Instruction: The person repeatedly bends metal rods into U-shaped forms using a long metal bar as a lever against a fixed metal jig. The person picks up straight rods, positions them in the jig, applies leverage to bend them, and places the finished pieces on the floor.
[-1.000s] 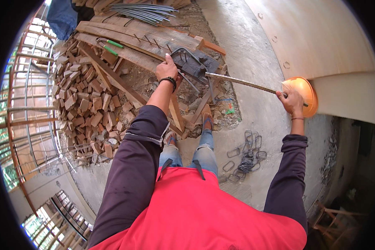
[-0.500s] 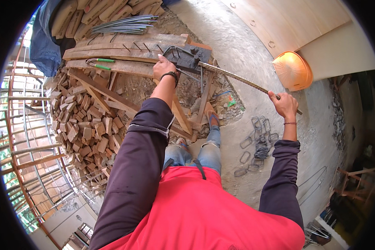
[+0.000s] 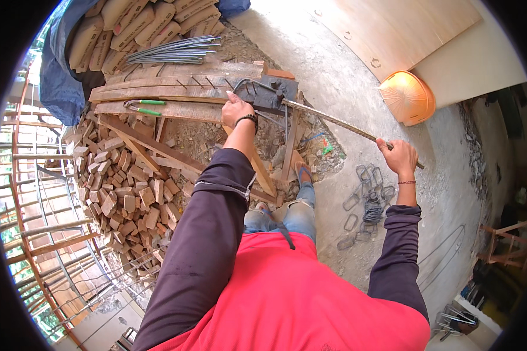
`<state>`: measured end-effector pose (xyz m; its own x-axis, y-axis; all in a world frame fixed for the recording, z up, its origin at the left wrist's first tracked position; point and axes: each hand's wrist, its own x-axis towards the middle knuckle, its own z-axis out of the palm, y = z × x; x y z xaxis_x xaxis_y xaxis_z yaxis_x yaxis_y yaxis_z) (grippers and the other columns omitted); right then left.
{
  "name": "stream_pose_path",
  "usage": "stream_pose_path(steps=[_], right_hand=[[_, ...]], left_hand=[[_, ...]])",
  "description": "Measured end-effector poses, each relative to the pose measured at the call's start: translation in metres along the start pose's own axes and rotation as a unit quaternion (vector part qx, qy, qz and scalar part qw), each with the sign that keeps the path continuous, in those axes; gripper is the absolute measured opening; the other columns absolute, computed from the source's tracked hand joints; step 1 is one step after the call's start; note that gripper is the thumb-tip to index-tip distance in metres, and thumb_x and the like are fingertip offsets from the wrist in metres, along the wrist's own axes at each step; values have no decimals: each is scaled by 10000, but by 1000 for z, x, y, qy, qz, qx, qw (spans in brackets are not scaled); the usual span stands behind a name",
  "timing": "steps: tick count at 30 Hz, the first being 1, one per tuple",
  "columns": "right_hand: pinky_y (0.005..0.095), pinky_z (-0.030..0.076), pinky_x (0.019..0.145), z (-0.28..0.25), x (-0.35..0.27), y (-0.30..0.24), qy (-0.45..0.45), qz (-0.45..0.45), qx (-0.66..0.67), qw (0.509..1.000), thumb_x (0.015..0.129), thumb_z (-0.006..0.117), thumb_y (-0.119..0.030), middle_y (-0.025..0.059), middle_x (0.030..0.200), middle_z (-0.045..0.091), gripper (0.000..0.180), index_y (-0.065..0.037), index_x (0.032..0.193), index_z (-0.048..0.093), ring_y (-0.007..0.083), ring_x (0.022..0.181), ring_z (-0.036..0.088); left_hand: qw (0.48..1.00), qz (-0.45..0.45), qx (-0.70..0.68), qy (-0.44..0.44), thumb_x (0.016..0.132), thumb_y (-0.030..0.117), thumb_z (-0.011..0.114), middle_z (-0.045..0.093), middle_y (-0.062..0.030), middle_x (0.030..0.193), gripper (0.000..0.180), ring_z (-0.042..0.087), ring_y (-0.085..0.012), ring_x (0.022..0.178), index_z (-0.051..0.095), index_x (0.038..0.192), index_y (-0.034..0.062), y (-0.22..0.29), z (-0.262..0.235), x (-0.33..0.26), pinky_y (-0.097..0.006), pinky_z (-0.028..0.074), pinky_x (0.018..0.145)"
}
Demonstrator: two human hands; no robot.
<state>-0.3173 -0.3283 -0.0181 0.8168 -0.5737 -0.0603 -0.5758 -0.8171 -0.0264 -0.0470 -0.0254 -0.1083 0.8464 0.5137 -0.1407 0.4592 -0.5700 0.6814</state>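
My left hand (image 3: 238, 111) is closed around a thin bent steel rod (image 3: 253, 81) at the bench's right end. This rod curves over a dark metal bending plate (image 3: 264, 98) with upright pegs. My right hand (image 3: 401, 157) grips the far end of a long ribbed steel bar (image 3: 334, 120), whose other end meets the plate's pegs. Under the plate is a wooden bench (image 3: 158, 92) with several nails standing up from its planks. Green-handled pincers (image 3: 145, 107) lie on the bench, left of my left hand.
Broken bricks (image 3: 129, 199) are heaped at the left, below cut rods (image 3: 175, 51) and stacked sacks (image 3: 140, 26). Bent steel stirrups (image 3: 369, 202) lie on the concrete floor between my feet and right arm. An orange hard hat (image 3: 408, 98) sits beside wooden boards (image 3: 392, 35).
The whole view has shifted slightly, with the bench lower in the picture. Both hands keep their holds, and the ribbed bar stays at nearly the same angle to the plate.
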Motion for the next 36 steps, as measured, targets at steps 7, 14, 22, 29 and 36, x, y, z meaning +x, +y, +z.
stream_pose_path(steps=[7, 14, 22, 29, 36], right_hand=[[489, 439, 593, 35, 20, 20, -75, -18, 49, 996, 816, 463, -745, 209, 673, 621, 749, -43, 617, 631, 410, 693, 616], [474, 447, 592, 43, 59, 31, -91, -109, 60, 988, 833, 461, -724, 195, 640, 607, 729, -48, 630, 641, 394, 678, 614], [463, 452, 566, 7, 45, 26, -119, -119, 26, 985, 832, 471, -721, 206, 615, 594, 737, -35, 626, 645, 394, 647, 615], [467, 456, 564, 14, 7, 10, -58, -42, 43, 996, 824, 491, -716, 223, 640, 607, 726, -30, 661, 664, 402, 662, 632], [473, 470, 594, 17, -16, 1, -32, 18, 40, 998, 802, 517, -719, 206, 659, 631, 691, -61, 688, 695, 403, 687, 639]], left_hand=[[999, -19, 29, 39, 993, 470, 331, 668, -270, 810, 666, 648, -440, 839, 694, 790, -50, 7, 2, -6, -479, 496, 796], [998, -19, 52, 39, 1002, 460, 313, 662, -279, 814, 665, 644, -441, 837, 688, 793, -48, 4, 5, -3, -488, 499, 789], [996, -14, 56, 62, 1001, 457, 321, 665, -269, 810, 653, 645, -442, 823, 690, 791, -39, 7, 6, -6, -489, 500, 775], [996, -14, 56, 71, 998, 449, 330, 673, -256, 832, 637, 645, -436, 832, 692, 809, -40, 11, 5, -9, -486, 494, 782], [994, -31, 75, 67, 998, 458, 326, 686, -237, 870, 643, 663, -407, 859, 694, 831, -43, 15, 5, -7, -468, 513, 781]])
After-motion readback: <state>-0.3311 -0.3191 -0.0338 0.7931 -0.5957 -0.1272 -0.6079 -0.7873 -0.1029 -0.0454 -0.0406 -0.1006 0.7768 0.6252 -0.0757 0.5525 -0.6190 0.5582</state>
